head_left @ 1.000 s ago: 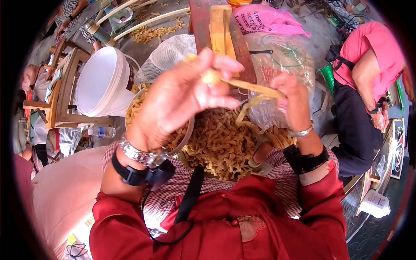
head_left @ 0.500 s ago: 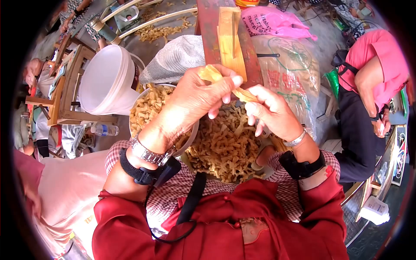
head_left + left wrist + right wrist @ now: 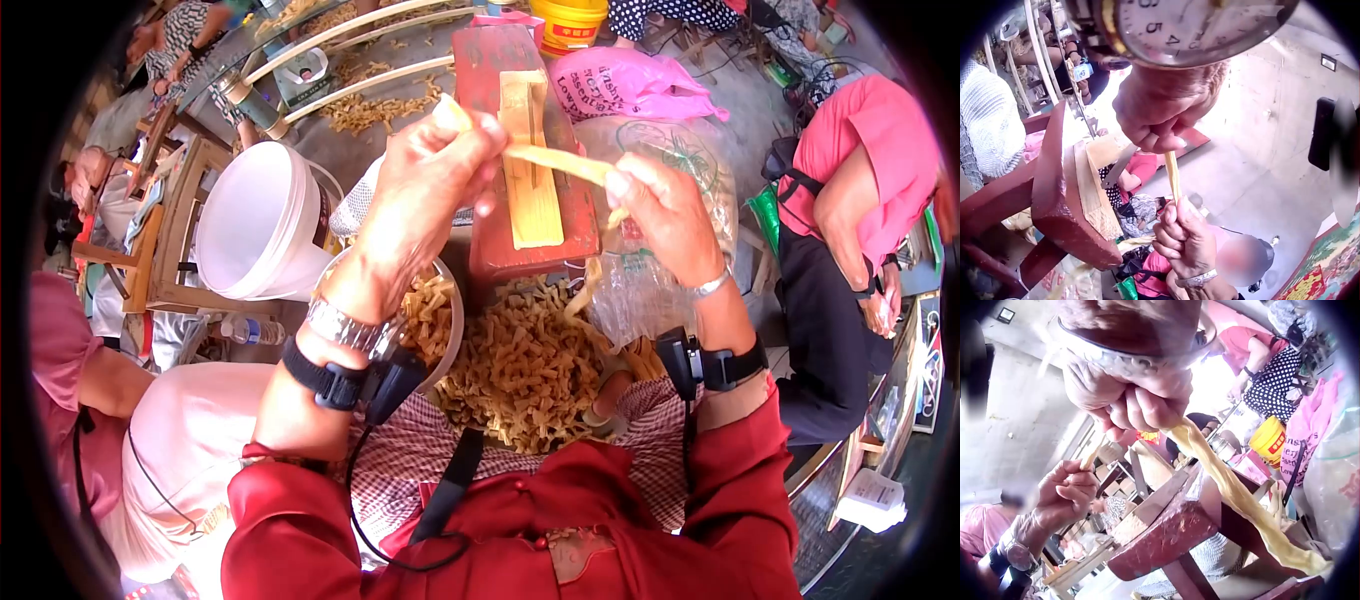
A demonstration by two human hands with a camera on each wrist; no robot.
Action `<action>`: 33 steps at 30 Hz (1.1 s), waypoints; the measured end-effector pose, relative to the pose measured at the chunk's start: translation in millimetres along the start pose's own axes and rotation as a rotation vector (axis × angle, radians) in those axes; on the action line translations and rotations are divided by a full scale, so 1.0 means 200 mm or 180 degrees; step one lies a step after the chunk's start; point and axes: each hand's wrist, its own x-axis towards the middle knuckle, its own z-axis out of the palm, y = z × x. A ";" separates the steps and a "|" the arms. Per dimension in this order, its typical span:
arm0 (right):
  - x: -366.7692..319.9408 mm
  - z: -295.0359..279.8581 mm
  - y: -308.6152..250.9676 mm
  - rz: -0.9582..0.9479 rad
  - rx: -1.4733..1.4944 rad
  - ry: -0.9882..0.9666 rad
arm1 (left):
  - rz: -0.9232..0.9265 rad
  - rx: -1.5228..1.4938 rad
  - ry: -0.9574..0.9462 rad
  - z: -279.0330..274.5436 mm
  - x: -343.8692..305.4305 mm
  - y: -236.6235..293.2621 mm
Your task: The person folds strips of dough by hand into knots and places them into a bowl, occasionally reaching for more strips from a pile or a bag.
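Note:
A pale yellow, pliable strip [image 3: 560, 162] is stretched between the two hands, over a wooden block [image 3: 538, 220]. My left hand [image 3: 432, 170] pinches its left end, and a short bit sticks up above the thumb. With curled fingers my right hand [image 3: 668, 218] grips the strip further along. From the right fist a long tail [image 3: 1235, 494] of the strip hangs down, seen in the right wrist view. The block, with an upright blade [image 3: 1119, 165] set in it, lies on a red bench [image 3: 480, 215]. Below the hands is a heap of short cut pieces [image 3: 520, 375].
A round tub [image 3: 458, 335] of cut pieces stands left of the heap. Further left are a large white bucket [image 3: 250, 225] and a water bottle [image 3: 252, 330]. Clear plastic bags [image 3: 690, 165] and a pink bag [image 3: 635, 85] lie to the right. People sit close on both sides.
Half a second ago the hands were close together on the strip; now they are further apart, with the strip stretched between them. The head view has shifted, showing more of the bench.

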 end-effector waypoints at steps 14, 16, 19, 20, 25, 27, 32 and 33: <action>0.01 0.07 0.11 0.0512 0.0418 -0.0086 | -0.0790 0.2349 -0.0166 -0.15 0.08 0.00; -0.07 0.07 -0.02 0.0334 0.0653 -0.0297 | -0.1292 0.2469 -0.0948 -0.09 -0.06 0.10; -0.17 0.18 -0.17 -0.0254 0.1206 -0.0398 | -0.1316 0.2132 -0.1798 -0.07 -0.18 0.00; -0.21 0.22 -0.21 -0.0478 0.1360 -0.0533 | -0.1472 0.1708 -0.1927 -0.05 -0.23 -0.01; -0.46 0.52 -0.29 -0.1322 0.1098 -0.0805 | -0.2903 0.0221 -0.1310 0.06 -0.34 -0.31; -0.53 0.57 -0.32 -0.1336 0.1341 -0.0988 | -0.2832 -0.0120 -0.1233 0.16 -0.37 -0.29; -0.46 0.50 -0.26 -0.1484 0.1514 0.0631 | -0.2103 0.0317 -0.0776 0.20 -0.32 -0.14; -0.45 0.42 -0.25 -0.0515 0.1761 0.0710 | -0.1616 0.0283 -0.1109 0.17 -0.32 -0.14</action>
